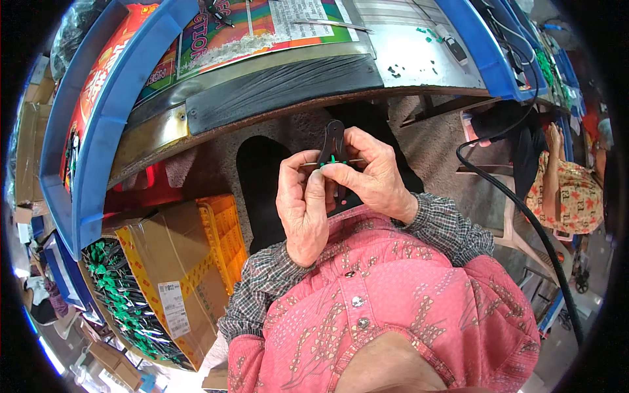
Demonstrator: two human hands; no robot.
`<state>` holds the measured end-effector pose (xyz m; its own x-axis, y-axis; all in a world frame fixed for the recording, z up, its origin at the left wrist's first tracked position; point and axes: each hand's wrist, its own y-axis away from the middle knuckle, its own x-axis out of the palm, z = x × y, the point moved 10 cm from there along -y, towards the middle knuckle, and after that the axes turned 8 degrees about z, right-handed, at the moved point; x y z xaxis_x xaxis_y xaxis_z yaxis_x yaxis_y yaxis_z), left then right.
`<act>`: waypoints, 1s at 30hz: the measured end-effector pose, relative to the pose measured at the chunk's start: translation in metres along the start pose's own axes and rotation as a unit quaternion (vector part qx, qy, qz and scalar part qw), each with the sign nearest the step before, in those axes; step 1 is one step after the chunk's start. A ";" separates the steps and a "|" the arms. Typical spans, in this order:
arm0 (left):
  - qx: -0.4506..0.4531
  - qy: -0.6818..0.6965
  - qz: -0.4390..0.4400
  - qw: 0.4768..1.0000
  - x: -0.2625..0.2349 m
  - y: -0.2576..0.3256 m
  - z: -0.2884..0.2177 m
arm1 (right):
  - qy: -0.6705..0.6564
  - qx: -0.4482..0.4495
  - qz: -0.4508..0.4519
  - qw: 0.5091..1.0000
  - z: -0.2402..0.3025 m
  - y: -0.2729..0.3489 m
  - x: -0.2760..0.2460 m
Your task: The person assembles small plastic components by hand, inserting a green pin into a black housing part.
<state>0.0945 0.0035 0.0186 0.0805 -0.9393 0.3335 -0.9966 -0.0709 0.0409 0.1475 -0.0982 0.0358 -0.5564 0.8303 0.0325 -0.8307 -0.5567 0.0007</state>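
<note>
the fingers of the left hand and right hand are closed, gripping a black clip with green bits at its middle. it sits between the pink top and the surface. at lower left, a cardboard box (full of black and green pieces) stands beside an orange crate.

Open air separates my left grip and right grip from the tabletop; 1 carton blocks low left, 1 cable right.
</note>
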 end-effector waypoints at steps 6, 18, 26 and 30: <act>0.007 0.003 -0.001 1.000 0.002 -0.002 -0.002 | -0.036 0.047 0.021 0.998 -0.013 -0.001 -0.001; -0.001 0.020 -0.001 1.000 0.003 -0.004 0.000 | -0.040 0.047 0.009 0.998 -0.014 -0.005 -0.004; 0.003 0.003 -0.007 1.000 0.001 -0.006 0.001 | 0.004 0.006 0.001 1.000 0.007 -0.008 -0.003; 0.003 0.030 0.007 1.000 0.006 -0.007 0.001 | -0.044 0.037 0.003 0.998 -0.010 -0.007 -0.004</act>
<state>0.1019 -0.0021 0.0191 0.0678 -0.9182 0.3903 -0.9977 -0.0610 0.0297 0.1548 -0.0974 0.0260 -0.5552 0.8230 0.1197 -0.8216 -0.5651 0.0746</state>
